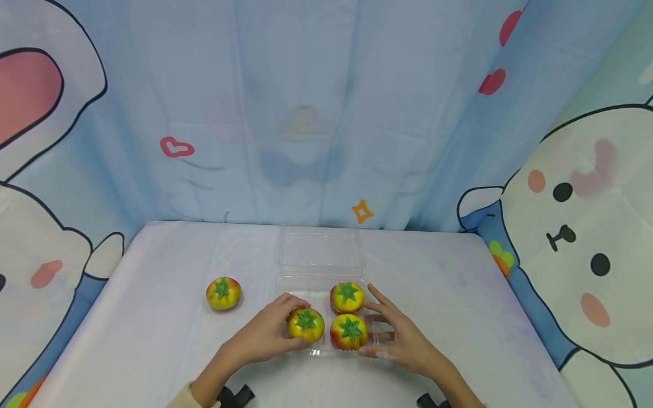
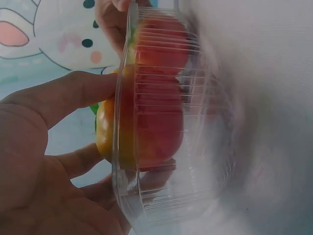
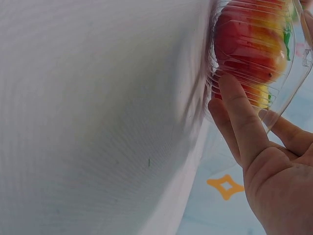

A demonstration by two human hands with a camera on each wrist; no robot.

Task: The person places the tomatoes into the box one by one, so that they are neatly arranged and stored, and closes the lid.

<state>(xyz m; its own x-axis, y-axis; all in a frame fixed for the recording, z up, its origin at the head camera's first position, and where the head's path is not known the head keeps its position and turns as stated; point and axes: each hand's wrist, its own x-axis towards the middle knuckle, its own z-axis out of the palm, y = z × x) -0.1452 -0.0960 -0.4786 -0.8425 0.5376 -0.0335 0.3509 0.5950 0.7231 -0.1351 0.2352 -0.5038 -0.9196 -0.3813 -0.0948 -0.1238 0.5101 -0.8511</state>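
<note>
A clear plastic clamshell box [image 1: 318,283] stands on the table with its lid folded back. My left hand [image 1: 278,334] grips a yellow-red tomato [image 1: 306,324] with a green star-shaped top, thumb on the near side and fingers on the far side. That tomato sits in the left near part of the box, inside its ribbed wall [image 2: 161,196]. Two more tomatoes, a far one [image 1: 347,297] and a near one [image 1: 349,332], lie in the box's right half. My right hand [image 1: 400,334] rests against the box's right side, its straight fingers [image 3: 239,107] spread along the outer wall.
Another tomato [image 1: 223,293] lies on the white-covered table [image 1: 449,283], left of the box. Behind the table hangs a blue curtain [image 1: 229,113] with cartoon prints. Black wrist straps [image 1: 237,396] show at the bottom of the head view.
</note>
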